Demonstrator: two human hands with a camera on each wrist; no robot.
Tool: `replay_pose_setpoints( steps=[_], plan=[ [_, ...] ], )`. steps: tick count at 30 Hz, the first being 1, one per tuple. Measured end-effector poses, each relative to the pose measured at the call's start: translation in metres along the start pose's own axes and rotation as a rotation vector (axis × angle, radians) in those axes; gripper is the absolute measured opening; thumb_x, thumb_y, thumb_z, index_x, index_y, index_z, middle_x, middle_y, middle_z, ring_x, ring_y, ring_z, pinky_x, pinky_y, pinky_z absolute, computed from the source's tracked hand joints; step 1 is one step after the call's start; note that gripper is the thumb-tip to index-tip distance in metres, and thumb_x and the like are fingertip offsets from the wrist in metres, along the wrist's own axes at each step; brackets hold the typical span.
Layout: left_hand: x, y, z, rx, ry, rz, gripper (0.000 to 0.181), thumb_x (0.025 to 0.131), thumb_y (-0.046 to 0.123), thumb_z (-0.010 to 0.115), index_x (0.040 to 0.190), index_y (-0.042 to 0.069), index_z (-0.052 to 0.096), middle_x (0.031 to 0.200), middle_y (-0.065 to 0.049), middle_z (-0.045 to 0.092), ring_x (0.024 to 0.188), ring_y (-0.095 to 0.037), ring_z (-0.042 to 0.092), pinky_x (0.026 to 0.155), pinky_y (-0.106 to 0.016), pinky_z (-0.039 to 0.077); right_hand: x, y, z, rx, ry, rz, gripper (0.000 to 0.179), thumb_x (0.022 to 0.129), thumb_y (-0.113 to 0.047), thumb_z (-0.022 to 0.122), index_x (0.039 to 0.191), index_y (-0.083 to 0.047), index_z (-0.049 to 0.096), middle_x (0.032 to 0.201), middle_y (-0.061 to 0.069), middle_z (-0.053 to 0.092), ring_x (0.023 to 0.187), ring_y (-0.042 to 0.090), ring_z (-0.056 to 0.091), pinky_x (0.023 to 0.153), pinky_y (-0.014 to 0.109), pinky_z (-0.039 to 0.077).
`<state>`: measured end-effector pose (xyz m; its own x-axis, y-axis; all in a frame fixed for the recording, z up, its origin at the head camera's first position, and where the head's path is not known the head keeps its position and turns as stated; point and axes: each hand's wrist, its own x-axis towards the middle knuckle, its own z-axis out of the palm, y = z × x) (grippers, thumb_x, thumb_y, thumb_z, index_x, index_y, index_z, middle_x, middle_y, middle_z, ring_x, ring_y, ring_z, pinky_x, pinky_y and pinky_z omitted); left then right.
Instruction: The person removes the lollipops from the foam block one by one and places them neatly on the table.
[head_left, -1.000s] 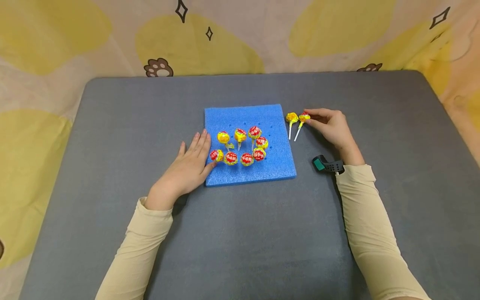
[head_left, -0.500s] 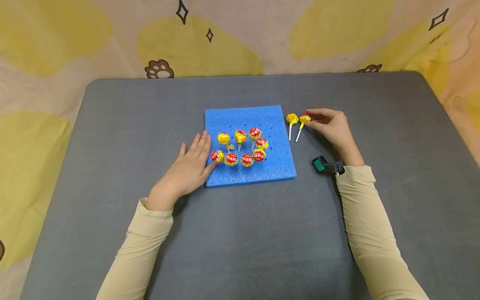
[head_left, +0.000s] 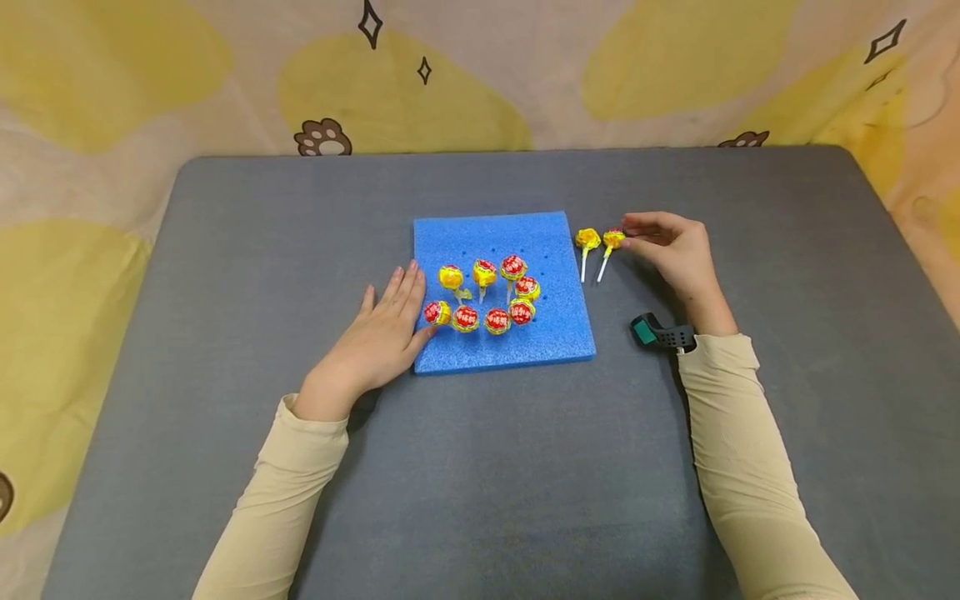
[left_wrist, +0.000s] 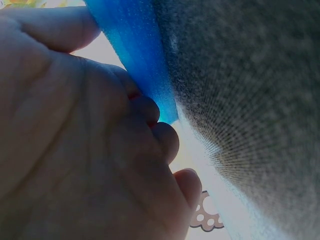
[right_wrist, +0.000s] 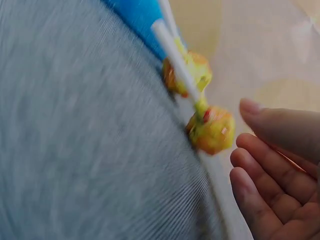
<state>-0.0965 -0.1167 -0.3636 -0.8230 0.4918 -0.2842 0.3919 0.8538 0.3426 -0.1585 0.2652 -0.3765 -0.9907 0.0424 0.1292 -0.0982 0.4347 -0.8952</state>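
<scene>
A blue foam block [head_left: 510,354] lies on the table, with several lollipops [head_left: 497,321] in yellow and red wrappers standing in it. My left hand [head_left: 371,342] lies with straight fingers along the block's left edge; in the left wrist view its fingertips are against the blue side [left_wrist: 140,55]. To the right of the block, two lollipops lie side by side on the table: a left one [head_left: 587,240] and a right one [head_left: 612,240]. My right hand [head_left: 675,250] is just right of the second; the right wrist view shows a gap between its thumb [right_wrist: 280,127] and the wrapped head [right_wrist: 215,131].
A black strap with a green-faced piece [head_left: 660,333] is at the right wrist. Small holes mark the block's top. The grey tabletop [head_left: 495,483] reaches back to a patterned cloth [head_left: 465,75].
My right hand's fingers were at the right lollipop's head and have drawn off a little to the right, leaving it on the table. The left hand stays at the block.
</scene>
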Motion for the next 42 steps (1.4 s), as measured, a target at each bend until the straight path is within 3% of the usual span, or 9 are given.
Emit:
replay_pose_setpoints(
  steps=[8, 15, 28, 42],
  plan=[
    [0.001, 0.000, -0.001, -0.006, 0.000, -0.002, 0.074, 0.100, 0.036, 0.040, 0.150, 0.002, -0.004, 0.157, -0.011, -0.009, 0.143, -0.026, -0.011, 0.111, -0.053, -0.004, -0.002, -0.019, 0.005, 0.141, -0.023, -0.048, 0.032, 0.079, -0.001, 0.074, 0.110, 0.004, 0.068, 0.102, 0.008, 0.069, 0.091, 0.012, 0.065, 0.079, 0.017, 0.049],
    [-0.002, 0.001, 0.000, -0.012, -0.006, -0.002, 0.075, 0.100, 0.036, 0.040, 0.150, 0.001, -0.003, 0.157, -0.012, -0.009, 0.143, -0.026, -0.011, 0.111, -0.054, -0.004, -0.011, -0.038, 0.015, 0.321, -0.203, -0.109, 0.024, 0.078, 0.007, 0.072, 0.102, 0.007, 0.069, 0.096, 0.006, 0.071, 0.087, 0.016, 0.067, 0.077, 0.021, 0.052],
    [-0.002, 0.001, 0.000, -0.002, 0.002, -0.004, 0.074, 0.100, 0.036, 0.040, 0.150, 0.001, -0.002, 0.157, -0.012, -0.009, 0.143, -0.027, -0.010, 0.111, -0.054, -0.004, -0.020, -0.058, 0.043, 0.276, -0.521, -0.216, 0.027, 0.077, 0.009, 0.072, 0.102, 0.013, 0.065, 0.098, 0.011, 0.069, 0.088, 0.026, 0.066, 0.074, 0.026, 0.054],
    [-0.002, 0.002, -0.001, -0.007, -0.002, -0.018, 0.074, 0.100, 0.036, 0.040, 0.150, 0.002, -0.003, 0.157, -0.011, -0.009, 0.143, -0.026, -0.011, 0.111, -0.053, -0.004, -0.024, -0.062, 0.057, 0.195, -0.584, -0.188, 0.031, 0.074, 0.009, 0.074, 0.104, 0.011, 0.066, 0.094, 0.003, 0.070, 0.085, 0.016, 0.066, 0.077, 0.024, 0.052]
  ],
)
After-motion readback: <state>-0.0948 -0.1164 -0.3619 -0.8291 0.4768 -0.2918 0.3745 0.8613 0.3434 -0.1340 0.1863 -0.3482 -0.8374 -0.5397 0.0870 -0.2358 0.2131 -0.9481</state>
